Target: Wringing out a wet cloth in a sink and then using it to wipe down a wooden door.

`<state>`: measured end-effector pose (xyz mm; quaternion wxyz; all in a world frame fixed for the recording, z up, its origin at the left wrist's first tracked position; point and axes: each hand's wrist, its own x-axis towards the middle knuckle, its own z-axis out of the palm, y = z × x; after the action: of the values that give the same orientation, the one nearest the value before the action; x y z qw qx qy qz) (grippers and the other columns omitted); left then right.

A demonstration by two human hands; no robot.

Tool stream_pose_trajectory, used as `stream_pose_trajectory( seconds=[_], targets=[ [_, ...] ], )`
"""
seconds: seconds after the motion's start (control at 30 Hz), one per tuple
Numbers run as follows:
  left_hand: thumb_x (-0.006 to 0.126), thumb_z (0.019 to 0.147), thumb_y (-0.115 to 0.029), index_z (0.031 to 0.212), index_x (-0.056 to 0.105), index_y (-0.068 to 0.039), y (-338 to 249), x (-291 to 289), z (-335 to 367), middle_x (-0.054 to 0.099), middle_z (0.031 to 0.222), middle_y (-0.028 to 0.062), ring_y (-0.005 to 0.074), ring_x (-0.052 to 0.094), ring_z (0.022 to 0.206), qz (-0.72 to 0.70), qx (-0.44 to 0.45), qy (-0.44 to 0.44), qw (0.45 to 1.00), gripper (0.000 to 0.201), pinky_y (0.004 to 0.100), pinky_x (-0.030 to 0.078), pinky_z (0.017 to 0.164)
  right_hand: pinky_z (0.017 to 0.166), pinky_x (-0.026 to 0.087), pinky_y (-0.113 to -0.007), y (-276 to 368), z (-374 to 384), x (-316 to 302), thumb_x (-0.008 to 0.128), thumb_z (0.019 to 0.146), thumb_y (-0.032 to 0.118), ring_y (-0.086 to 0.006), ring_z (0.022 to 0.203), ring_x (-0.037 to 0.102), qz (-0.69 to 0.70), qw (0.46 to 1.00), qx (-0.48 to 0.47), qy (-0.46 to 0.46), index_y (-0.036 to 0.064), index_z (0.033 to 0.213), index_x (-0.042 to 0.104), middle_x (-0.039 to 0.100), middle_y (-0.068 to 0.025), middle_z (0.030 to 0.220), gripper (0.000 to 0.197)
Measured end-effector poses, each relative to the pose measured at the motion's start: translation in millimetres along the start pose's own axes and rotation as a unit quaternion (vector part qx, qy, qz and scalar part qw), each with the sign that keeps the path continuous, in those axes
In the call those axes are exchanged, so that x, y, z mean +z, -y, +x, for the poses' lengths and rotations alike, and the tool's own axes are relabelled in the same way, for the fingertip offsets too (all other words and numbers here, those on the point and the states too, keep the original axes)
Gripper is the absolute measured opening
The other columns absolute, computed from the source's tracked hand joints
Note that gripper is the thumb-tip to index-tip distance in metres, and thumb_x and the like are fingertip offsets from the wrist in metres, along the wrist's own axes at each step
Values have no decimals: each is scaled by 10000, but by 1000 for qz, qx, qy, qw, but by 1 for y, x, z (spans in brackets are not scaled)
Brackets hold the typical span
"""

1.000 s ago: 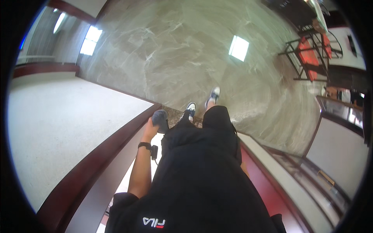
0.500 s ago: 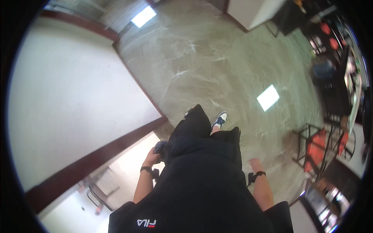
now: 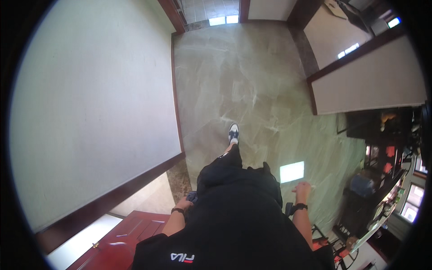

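My left hand (image 3: 182,204) hangs by my left hip, its fingers wrapped round a dark bunched thing (image 3: 192,196) that looks like grey-blue cloth; its kind is not clear. On the other side, my right hand (image 3: 302,191) swings low beside my black shorts with its fingers curled in and nothing visible in them. Each wrist wears a black strap (image 3: 299,207) with a small dark block on it. One shoe (image 3: 233,132), white and dark blue, is forward on the marbled floor (image 3: 252,81).
A white wall (image 3: 99,103) with dark red trim runs along my left. Behind it, at lower left, is a red door (image 3: 121,240) with a brass handle. Doorways stand ahead and at far right. A cluttered dark table (image 3: 382,198) with red-seated chairs is on the right.
I have walked forward and turned right, so the doorway ahead and the red door now show. The left hand keeps its dark thing; the right hand has swung slightly forward.
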<state>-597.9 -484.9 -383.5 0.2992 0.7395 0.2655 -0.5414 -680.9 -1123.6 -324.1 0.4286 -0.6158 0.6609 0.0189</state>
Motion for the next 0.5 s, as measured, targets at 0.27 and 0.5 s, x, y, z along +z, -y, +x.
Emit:
stream_pose_trajectory(
  seconds=[0.27, 0.5],
  targets=[
    [615, 777, 31, 1265, 595, 10, -329, -97, 89, 692, 1149, 137, 224, 646, 1080, -183, 208, -116, 954, 489, 364, 508, 980, 415, 491, -380, 132, 95, 8, 512, 884, 28, -265, 444, 627, -164, 986, -26, -31, -42, 874, 704, 650, -157, 624, 205],
    [701, 838, -102, 1428, 472, -17, -549, -168, 109, 633, 1303, 242, 380, 606, 1239, -150, 338, -317, 873, 639, 430, 483, 1031, 492, 531, -368, 189, 219, 41, 521, 881, 28, -247, 562, 674, -251, 919, -136, 274, -47, 932, 734, 705, -168, 743, 231]
  ],
)
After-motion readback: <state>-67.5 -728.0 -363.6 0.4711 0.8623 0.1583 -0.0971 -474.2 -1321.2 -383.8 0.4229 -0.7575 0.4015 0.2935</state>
